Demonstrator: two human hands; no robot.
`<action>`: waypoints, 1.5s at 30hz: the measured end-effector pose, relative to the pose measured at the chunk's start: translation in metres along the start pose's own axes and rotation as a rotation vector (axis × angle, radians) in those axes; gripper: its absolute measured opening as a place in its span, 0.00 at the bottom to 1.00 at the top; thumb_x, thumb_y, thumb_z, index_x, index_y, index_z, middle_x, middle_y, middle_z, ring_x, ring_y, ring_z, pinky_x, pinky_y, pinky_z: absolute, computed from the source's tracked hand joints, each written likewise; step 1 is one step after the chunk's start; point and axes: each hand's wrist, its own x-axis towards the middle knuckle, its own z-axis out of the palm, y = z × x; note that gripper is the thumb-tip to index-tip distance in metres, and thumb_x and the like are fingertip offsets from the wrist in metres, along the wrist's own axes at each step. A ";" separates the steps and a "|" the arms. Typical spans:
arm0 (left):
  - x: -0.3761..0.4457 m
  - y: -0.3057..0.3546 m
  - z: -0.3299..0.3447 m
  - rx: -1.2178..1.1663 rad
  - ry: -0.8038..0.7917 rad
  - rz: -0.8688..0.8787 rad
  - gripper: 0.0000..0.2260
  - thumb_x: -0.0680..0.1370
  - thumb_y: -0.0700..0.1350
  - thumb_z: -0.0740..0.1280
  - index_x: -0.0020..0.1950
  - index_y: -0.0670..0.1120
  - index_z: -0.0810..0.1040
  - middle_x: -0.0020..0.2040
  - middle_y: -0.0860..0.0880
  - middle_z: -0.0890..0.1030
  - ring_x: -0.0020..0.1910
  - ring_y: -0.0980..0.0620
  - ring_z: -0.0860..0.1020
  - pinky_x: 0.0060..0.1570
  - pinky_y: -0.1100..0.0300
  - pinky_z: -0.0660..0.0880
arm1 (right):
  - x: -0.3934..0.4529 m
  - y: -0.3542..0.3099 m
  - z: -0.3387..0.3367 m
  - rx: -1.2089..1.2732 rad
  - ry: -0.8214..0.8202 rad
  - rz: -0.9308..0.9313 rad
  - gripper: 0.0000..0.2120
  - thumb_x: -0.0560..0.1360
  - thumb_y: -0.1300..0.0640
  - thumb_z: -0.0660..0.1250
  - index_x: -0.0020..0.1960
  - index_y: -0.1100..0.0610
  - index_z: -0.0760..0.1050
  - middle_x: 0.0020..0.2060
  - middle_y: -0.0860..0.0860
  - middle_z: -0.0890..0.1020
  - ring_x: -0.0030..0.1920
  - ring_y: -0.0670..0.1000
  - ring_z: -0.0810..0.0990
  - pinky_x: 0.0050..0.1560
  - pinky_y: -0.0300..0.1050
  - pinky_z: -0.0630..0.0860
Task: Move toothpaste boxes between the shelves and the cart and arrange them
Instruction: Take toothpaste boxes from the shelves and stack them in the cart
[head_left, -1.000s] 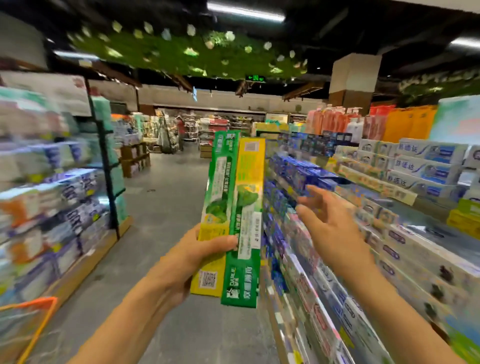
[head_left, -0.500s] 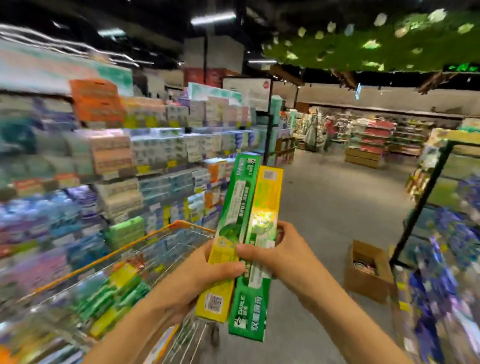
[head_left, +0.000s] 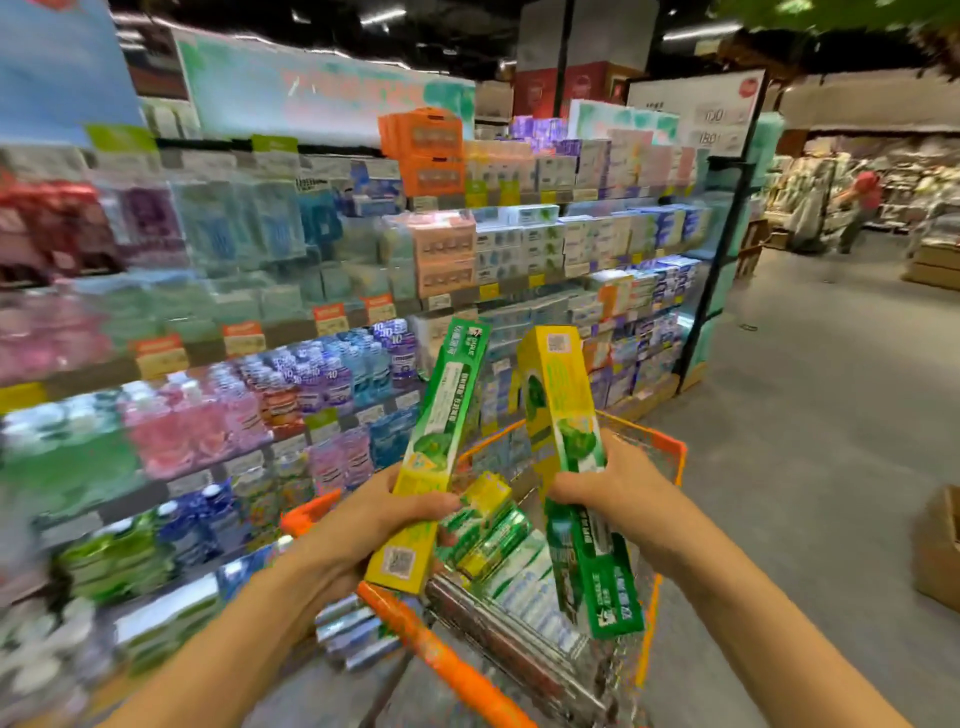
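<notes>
Stocked shelves (head_left: 519, 249) flanked the cart (head_left: 670, 457); left hand (head_left: 384, 514) fingers curled around one toothpaste box (head_left: 441, 426), right hand (head_left: 618, 493) fingers around another toothpaste box (head_left: 571, 447).

The shelves (head_left: 218, 322) left of the hands smear into coloured blur with labels unreadable, the boxes in the cart (head_left: 670, 457) beneath the hands sit half hidden behind the two held cartons, and a cardboard box (head_left: 937, 545) right of them is cropped.
</notes>
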 end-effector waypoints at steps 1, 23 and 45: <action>0.005 0.000 -0.010 -0.012 0.000 -0.012 0.23 0.59 0.40 0.74 0.52 0.42 0.73 0.38 0.45 0.82 0.30 0.48 0.81 0.27 0.54 0.78 | 0.005 0.003 0.003 -0.012 0.012 0.011 0.09 0.68 0.66 0.69 0.41 0.54 0.72 0.29 0.48 0.76 0.30 0.46 0.74 0.36 0.42 0.72; 0.283 -0.035 -0.103 0.006 -0.026 -0.372 0.17 0.71 0.35 0.71 0.57 0.35 0.72 0.31 0.43 0.80 0.24 0.50 0.79 0.21 0.59 0.75 | 0.257 0.192 0.037 0.027 0.168 0.589 0.12 0.74 0.64 0.68 0.56 0.58 0.72 0.42 0.53 0.76 0.35 0.47 0.73 0.28 0.32 0.71; 0.408 -0.111 -0.149 0.114 -0.224 -0.663 0.29 0.58 0.44 0.77 0.56 0.40 0.74 0.39 0.42 0.83 0.31 0.48 0.81 0.28 0.55 0.79 | 0.348 0.356 0.182 0.203 0.450 1.114 0.36 0.71 0.49 0.73 0.72 0.61 0.62 0.68 0.59 0.67 0.57 0.58 0.76 0.51 0.45 0.74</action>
